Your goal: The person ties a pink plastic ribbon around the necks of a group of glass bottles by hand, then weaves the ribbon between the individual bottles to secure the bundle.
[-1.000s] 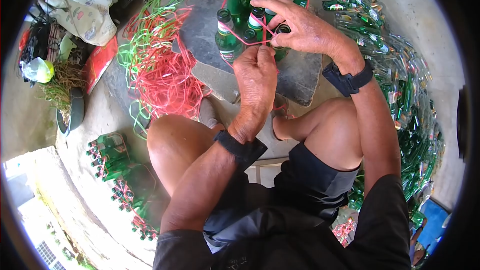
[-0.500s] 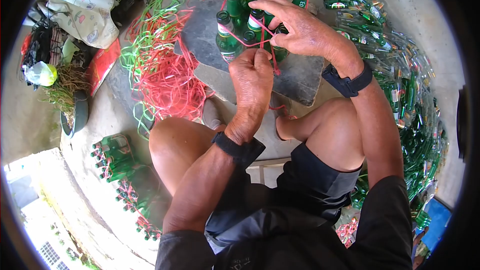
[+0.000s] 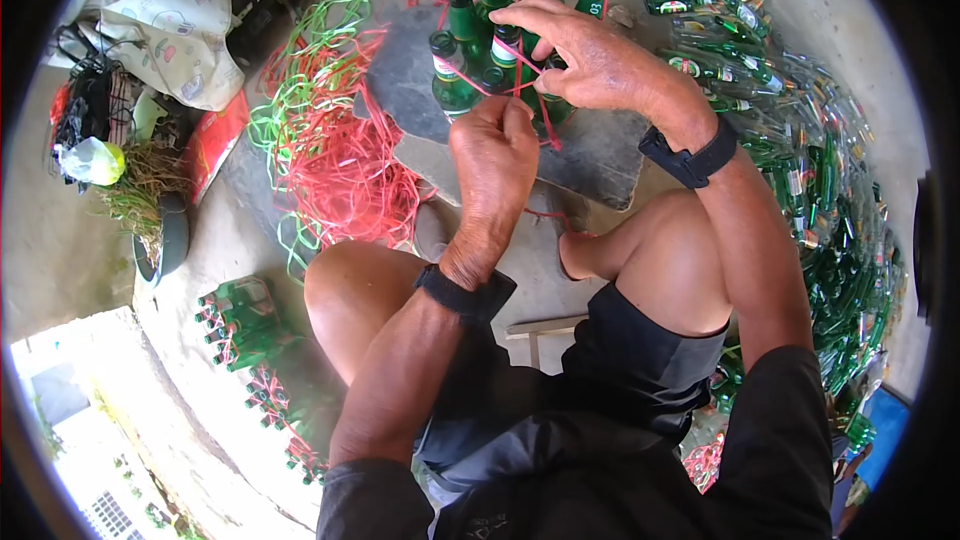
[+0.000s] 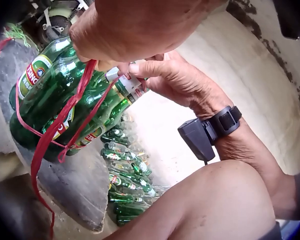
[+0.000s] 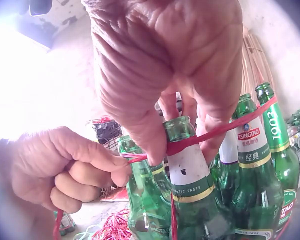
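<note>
Several green beer bottles [image 3: 458, 12] stand upright in a cluster on a dark stone slab [image 3: 600, 160], with red plastic strap [image 5: 225, 127] running around their necks and bodies. My left hand [image 3: 492, 165] pinches a strand of the strap between thumb and curled fingers, at the near side of the cluster. Around the neck of a near bottle [image 5: 192, 167], the thumb and fingers of my right hand [image 3: 610, 62] grip, the thumb close to the strap. A loose tail of strap [image 4: 47, 137] hangs down past the bottles in the left wrist view.
A tangled heap of red and green strap [image 3: 345, 170] lies left of the slab. Many loose bottles [image 3: 820, 180] are piled along the right wall. Bundled bottles [image 3: 240, 320] stand at lower left, and a plant pot [image 3: 165, 235] sits farther left.
My left hand has drawn slightly left and away from the bottles with the strap, and a red tail now shows beside it. My right hand keeps nearly the same place at the necks.
</note>
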Action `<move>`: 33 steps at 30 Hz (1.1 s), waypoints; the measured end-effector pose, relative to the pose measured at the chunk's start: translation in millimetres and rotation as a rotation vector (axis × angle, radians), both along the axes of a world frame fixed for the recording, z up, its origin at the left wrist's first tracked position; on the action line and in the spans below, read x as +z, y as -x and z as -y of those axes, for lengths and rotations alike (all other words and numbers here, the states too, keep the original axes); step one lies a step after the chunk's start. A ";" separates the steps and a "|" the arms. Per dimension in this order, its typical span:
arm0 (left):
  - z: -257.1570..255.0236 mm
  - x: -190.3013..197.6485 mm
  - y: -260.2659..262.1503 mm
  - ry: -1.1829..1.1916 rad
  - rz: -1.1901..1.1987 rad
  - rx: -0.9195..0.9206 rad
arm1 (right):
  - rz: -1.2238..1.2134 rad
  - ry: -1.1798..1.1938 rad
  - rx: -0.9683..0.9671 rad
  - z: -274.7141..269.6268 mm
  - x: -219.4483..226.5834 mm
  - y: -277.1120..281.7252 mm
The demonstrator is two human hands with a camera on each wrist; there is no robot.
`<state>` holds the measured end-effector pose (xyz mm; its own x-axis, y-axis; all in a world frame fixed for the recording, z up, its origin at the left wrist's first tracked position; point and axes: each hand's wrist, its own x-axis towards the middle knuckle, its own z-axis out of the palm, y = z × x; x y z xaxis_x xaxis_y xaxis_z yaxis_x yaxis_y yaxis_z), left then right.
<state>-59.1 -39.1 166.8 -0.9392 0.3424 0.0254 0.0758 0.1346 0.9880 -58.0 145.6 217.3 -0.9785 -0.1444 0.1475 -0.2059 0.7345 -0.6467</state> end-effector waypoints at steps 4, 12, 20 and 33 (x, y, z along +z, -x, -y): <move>1.0 5.1 0.6 0.062 -0.085 0.023 | 0.030 0.043 0.011 -0.3 3.9 -0.3; 3.7 9.6 -0.3 0.112 -0.103 -0.012 | 0.013 0.004 0.037 -5.2 3.9 5.4; 5.7 11.9 1.0 0.147 -0.109 -0.020 | -0.032 -0.040 0.014 -3.9 3.4 7.3; 12.7 37.8 21.7 0.395 -0.586 -0.119 | -0.038 0.063 -0.005 -3.9 0.1 7.7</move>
